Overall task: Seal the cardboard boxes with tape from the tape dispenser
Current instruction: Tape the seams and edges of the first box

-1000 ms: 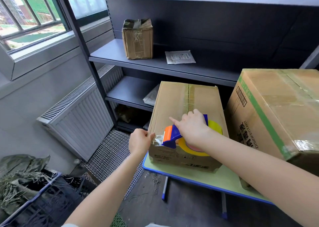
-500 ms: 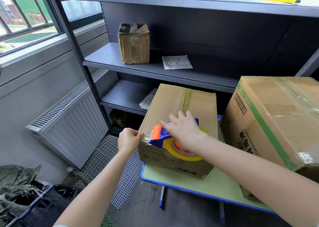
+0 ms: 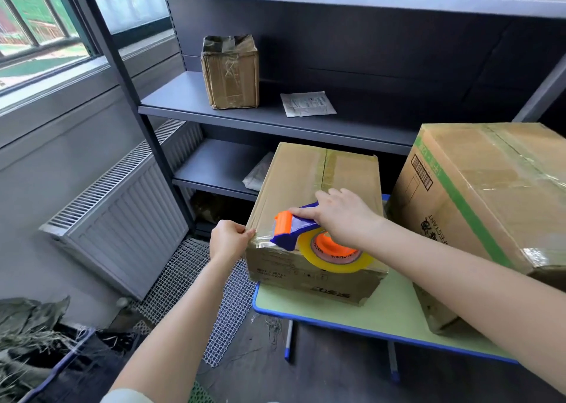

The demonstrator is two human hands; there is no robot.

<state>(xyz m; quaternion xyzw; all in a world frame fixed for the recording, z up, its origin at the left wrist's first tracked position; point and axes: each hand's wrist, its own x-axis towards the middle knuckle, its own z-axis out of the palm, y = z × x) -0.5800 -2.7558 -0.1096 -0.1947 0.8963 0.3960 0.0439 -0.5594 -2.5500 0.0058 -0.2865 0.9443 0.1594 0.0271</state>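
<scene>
A brown cardboard box (image 3: 306,185) with a taped middle seam stands on a small green table (image 3: 352,313). My right hand (image 3: 343,215) grips a blue and orange tape dispenser (image 3: 294,228) with a clear tape roll (image 3: 337,258), held at the box's near top edge. My left hand (image 3: 228,238) pinches the tape end against the box's near left corner. A short strip of clear tape runs between that corner and the dispenser. A larger taped box (image 3: 490,194) stands to the right on the same table.
A dark metal shelf unit (image 3: 275,117) rises behind the table, with a small worn box (image 3: 231,71) and a paper packet (image 3: 307,104) on one shelf. A white radiator (image 3: 122,209) lines the left wall. A crate of dry leaves (image 3: 33,341) sits at lower left.
The dispenser has tilted so the tape roll's orange core faces me, and a short strip of tape is now stretched from the corner. My left hand stays at the corner.
</scene>
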